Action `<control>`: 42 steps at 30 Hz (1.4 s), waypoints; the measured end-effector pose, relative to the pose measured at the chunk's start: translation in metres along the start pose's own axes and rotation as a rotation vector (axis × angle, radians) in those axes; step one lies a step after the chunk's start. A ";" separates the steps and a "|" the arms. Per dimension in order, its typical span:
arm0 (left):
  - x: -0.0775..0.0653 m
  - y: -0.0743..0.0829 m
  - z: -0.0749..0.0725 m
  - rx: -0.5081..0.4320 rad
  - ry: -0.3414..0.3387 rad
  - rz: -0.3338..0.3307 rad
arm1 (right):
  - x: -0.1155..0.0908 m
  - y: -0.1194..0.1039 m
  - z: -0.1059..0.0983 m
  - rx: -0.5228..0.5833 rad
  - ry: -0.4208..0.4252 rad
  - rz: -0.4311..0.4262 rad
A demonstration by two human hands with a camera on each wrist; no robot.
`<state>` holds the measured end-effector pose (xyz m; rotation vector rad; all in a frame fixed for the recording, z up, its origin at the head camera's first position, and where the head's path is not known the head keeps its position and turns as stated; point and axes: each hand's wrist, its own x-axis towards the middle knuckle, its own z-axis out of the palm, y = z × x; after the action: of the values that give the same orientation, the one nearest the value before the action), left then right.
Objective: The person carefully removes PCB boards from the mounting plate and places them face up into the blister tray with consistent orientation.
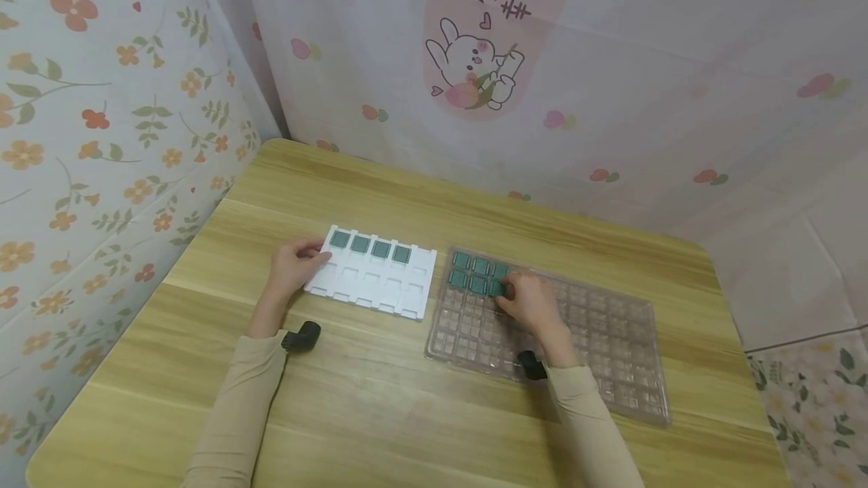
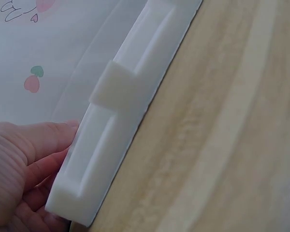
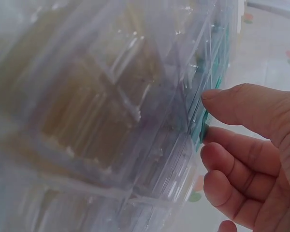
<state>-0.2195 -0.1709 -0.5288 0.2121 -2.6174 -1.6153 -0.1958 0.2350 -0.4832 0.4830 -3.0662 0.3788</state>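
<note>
Green square [image 1: 498, 288] looks pinched in the right hand [image 1: 533, 303]; the left hand [image 1: 293, 269] grips a white tray [image 1: 380, 274] on a wooden table [image 1: 380, 405] beside floral curtain [image 1: 108, 157].

By a wood-grained table [image 1: 380, 413] with rounded corners, two trays are carried: a white tray [image 1: 354, 275] and, just right of it, a larger clear plastic tray [image 1: 613, 337], laid flat.

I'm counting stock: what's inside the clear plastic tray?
Six green squares show in the clear plastic tray, two rows of three at its far left corner. The right hand partly covers one and hides part of the tray; what lies there cannot be seen.
</note>
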 end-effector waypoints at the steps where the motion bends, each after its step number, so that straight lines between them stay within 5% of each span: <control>1: 0.000 0.000 0.000 0.000 0.000 -0.001 | 0.000 0.000 0.000 0.001 -0.010 0.009; 13: 0.001 0.000 0.000 0.008 0.001 -0.010 | 0.000 -0.001 0.000 -0.053 -0.022 0.021; 42: -0.001 0.000 0.001 -0.009 0.030 0.085 | 0.001 -0.003 -0.002 -0.057 -0.015 0.049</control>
<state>-0.2183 -0.1702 -0.5291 0.1215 -2.5593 -1.5846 -0.1957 0.2321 -0.4804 0.4113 -3.0984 0.2895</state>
